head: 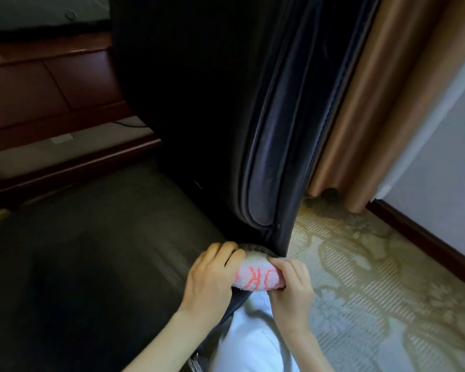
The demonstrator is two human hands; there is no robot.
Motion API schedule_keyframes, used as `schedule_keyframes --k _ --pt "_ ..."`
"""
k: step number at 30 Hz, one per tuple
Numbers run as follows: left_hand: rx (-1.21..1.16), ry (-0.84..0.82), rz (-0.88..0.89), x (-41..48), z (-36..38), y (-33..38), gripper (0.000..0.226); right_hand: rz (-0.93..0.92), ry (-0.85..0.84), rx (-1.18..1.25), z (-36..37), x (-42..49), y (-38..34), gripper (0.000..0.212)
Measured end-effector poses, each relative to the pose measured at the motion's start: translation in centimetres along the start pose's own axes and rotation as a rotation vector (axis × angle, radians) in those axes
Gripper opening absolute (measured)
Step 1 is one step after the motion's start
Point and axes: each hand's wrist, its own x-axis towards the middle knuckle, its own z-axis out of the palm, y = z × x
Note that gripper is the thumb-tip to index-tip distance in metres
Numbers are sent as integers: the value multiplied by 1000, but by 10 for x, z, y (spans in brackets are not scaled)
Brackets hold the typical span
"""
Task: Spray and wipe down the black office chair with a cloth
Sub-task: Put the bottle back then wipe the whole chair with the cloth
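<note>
Closest to me, my knee in pale blue-white trousers (253, 342) points up between my two forearms. Just past it my left hand (212, 275) and my right hand (290, 288) hold a pale pink terry cloth with red letters (255, 277), rolled into a short wad. My left fingers are curled close together over its left end, with the knuckles up. My right thumb and fingertips pinch its right end, and the other fingers are folded under the palm. Only the middle of the cloth shows between my hands.

The cloth sits at the rear right corner of the black leather office chair, against the rim of the wide, dull, padded seat (91, 251) that spreads away to my left. It lies just below the bottom edge of the tall backrest (199, 89). The backrest rises steeply in front of me, and its side panel (269, 157) is piped and glossy.

To the right of the chair lies a cream and olive patterned carpet (373, 277). Beyond it, tan curtain folds (373, 103) hang down to the floor, and a dark wooden skirting board (427, 248) runs along a pale wall (454, 130).

Far left, behind the seat, stands a reddish-brown wooden desk (51, 84). Its panelled fronts are closed, so I cannot tell what is inside.
</note>
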Motion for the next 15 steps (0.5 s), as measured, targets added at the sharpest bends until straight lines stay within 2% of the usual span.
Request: schedule_keyframes --k 3,6,11,15 --pt "-8 15 -6 0 -18 3 44 -99 -32 7 -20 14 -15 52" --pt "-5 106 8 7 -56 7 47 -267 84 21 -51 49 -51 38" --pt "9 396 134 42 -162 42 43 -505 346 34 -129 133 -141 33" --pt "77 592 190 84 -240 72 36 -649 444 -9 -194 210 -199 18"
